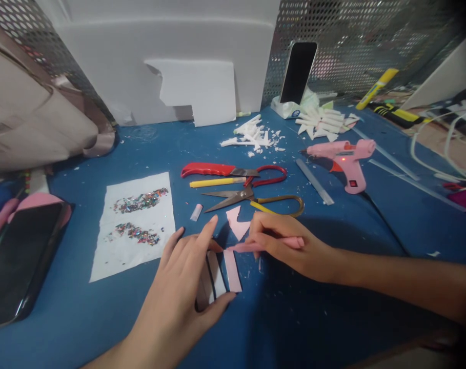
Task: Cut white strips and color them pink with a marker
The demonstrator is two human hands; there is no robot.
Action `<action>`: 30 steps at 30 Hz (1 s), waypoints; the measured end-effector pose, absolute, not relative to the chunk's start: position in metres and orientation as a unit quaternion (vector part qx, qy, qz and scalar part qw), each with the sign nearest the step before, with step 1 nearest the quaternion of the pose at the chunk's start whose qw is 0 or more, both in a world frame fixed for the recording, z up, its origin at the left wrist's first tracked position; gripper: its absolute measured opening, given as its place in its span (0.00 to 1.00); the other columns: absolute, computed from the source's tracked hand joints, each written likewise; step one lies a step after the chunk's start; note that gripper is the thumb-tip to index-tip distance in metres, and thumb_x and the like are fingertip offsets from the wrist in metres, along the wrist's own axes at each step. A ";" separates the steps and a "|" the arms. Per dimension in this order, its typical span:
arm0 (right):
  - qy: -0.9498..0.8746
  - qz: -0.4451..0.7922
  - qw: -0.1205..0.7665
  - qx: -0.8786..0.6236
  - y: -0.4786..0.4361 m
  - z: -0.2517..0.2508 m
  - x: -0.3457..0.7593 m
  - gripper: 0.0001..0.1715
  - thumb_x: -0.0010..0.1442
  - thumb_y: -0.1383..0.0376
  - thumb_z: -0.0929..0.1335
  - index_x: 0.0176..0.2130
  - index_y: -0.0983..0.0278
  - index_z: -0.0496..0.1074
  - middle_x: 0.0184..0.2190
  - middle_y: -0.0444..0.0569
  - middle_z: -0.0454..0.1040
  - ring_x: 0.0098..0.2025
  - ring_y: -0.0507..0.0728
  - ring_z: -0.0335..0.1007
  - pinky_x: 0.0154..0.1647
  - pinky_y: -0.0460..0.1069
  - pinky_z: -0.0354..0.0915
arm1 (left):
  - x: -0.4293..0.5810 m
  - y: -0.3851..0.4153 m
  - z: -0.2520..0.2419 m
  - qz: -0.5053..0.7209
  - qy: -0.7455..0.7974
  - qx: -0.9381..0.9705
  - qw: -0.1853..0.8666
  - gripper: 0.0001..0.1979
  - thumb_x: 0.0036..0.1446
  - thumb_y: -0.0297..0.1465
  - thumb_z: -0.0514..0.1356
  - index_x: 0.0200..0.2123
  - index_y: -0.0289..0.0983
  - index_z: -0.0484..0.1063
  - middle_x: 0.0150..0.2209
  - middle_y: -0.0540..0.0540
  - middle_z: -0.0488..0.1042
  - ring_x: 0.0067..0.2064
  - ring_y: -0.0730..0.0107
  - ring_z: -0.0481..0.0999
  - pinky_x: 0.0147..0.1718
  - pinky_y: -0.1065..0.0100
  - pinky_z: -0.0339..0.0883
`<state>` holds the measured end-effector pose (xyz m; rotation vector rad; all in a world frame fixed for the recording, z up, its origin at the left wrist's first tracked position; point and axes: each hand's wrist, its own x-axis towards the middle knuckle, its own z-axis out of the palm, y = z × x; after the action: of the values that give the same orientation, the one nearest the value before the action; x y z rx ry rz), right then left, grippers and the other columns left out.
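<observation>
My left hand lies flat on the blue table with fingers spread, pressing down a white piece with a black outline and touching a pink foam strip. My right hand is closed round a pink pen-like tool whose tip meets the top of the strip. A loose pink foam scrap lies just above the hands. Beyond it lie gold-handled scissors, red-handled scissors, a red utility knife and a yellow pencil.
A white paper with glitter piles lies left. A dark phone sits at the far left. A pink glue gun, glue sticks, white foam scraps, a propped phone and a white foam board stand behind.
</observation>
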<state>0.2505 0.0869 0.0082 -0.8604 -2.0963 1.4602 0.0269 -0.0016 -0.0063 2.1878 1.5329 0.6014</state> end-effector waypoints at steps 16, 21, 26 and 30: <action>-0.762 0.536 0.197 -0.304 0.087 0.007 0.251 0.15 0.67 0.62 0.61 0.29 0.65 0.63 0.27 0.43 0.67 0.30 0.50 0.62 0.31 0.46 0.59 | 0.027 -0.001 -0.006 0.220 0.548 0.781 0.203 0.44 0.55 0.32 0.62 0.67 0.42 0.38 0.47 0.50 0.69 0.52 0.67 0.67 0.65 0.53 0.37; -0.759 0.535 0.207 -0.309 0.087 0.007 0.251 0.14 0.67 0.63 0.62 0.30 0.65 0.64 0.27 0.43 0.66 0.30 0.50 0.62 0.32 0.46 0.59 | 0.027 -0.001 -0.005 0.221 0.550 0.778 0.209 0.43 0.56 0.31 0.62 0.67 0.43 0.38 0.47 0.49 0.70 0.52 0.65 0.67 0.65 0.50 0.38; -0.750 0.576 0.167 -0.281 0.087 0.007 0.251 0.17 0.69 0.61 0.60 0.29 0.66 0.64 0.26 0.44 0.68 0.29 0.50 0.64 0.30 0.46 0.60 | 0.027 -0.001 -0.004 0.218 0.548 0.779 0.213 0.43 0.55 0.31 0.62 0.67 0.43 0.38 0.47 0.49 0.69 0.52 0.65 0.66 0.65 0.52 0.38; -0.760 0.543 0.194 -0.301 0.087 0.007 0.251 0.14 0.67 0.63 0.61 0.30 0.66 0.64 0.28 0.44 0.68 0.30 0.50 0.63 0.32 0.46 0.60 | 0.028 -0.001 -0.004 0.219 0.549 0.778 0.214 0.43 0.56 0.31 0.62 0.67 0.43 0.38 0.47 0.50 0.69 0.52 0.66 0.67 0.65 0.53 0.37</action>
<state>0.2510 0.0873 0.0068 -0.8434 -2.1305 1.5234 0.0276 -0.0005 -0.0037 2.1577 1.5239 0.6062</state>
